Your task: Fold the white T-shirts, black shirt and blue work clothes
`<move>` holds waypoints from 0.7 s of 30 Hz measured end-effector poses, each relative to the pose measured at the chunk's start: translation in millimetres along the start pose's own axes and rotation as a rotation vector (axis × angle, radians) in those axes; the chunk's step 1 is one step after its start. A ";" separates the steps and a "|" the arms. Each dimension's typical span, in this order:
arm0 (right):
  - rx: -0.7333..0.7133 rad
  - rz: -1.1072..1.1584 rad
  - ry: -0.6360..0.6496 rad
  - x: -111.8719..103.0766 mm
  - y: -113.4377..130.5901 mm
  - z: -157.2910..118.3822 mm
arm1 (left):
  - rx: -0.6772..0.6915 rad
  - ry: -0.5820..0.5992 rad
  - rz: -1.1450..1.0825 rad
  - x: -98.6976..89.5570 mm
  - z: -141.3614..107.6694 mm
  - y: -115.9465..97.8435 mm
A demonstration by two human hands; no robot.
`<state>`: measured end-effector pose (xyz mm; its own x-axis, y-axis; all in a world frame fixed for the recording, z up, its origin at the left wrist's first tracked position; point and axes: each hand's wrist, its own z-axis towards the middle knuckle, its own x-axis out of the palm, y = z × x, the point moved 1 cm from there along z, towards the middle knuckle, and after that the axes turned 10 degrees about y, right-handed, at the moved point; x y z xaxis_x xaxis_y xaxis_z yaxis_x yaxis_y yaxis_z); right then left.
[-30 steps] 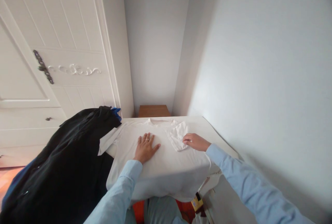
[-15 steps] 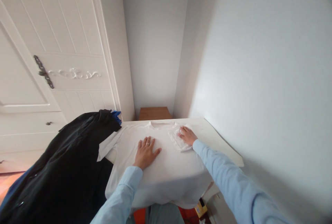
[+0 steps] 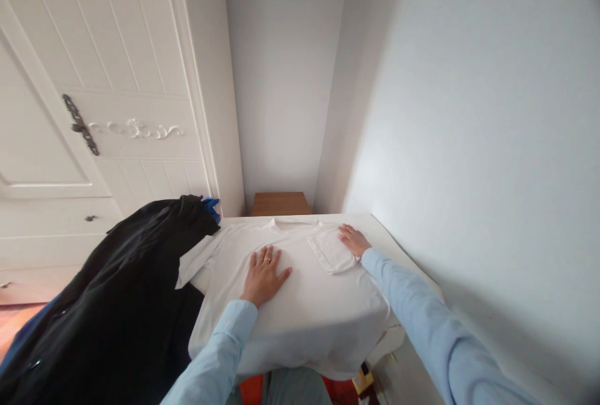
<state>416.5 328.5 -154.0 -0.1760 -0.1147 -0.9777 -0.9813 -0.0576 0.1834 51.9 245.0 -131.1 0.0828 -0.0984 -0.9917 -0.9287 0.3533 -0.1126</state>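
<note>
Left fingers (image 3: 267, 255): apart, flat on white shirt (image 3: 300, 299).
Right fingers (image 3: 347, 234): close together on sleeve (image 3: 329, 253).
Hem (image 3: 337, 362): overhang could drag fold askew.

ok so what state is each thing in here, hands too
white shirt, spread on the table, near end hanging over its edge
sleeve by the right hand, folded in over the shirt
other sleeve, out to the side, not folded in
left hand, open, palm down on the shirt
right hand, open, resting on the folded sleeve
black clothes, heaped
cupboard door, looks shut
</note>
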 end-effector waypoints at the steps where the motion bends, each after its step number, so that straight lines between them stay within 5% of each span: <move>1: -0.003 0.000 0.003 -0.7 1.8 -0.6 | 0.001 0.000 -0.002 -0.1 -0.2 0.0; 9: -0.267 -0.011 -0.053 -10.1 36.9 -39.0 | -0.003 -0.026 -0.017 1.0 0.3 -0.2; 16: -0.198 0.169 -0.114 -11.8 -9.4 -101.9 | 0.007 -0.022 0.015 0.9 1.3 -0.3; 21: -0.141 0.243 -0.111 -13.8 -22.3 -121.2 | 0.008 -0.041 0.031 3.1 3.3 1.2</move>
<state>450.2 211.2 -132.1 -0.4192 -0.0335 -0.9073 -0.8905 -0.1793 0.4181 52.2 248.2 -134.5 0.0692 -0.0492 -0.9964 -0.9281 0.3632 -0.0824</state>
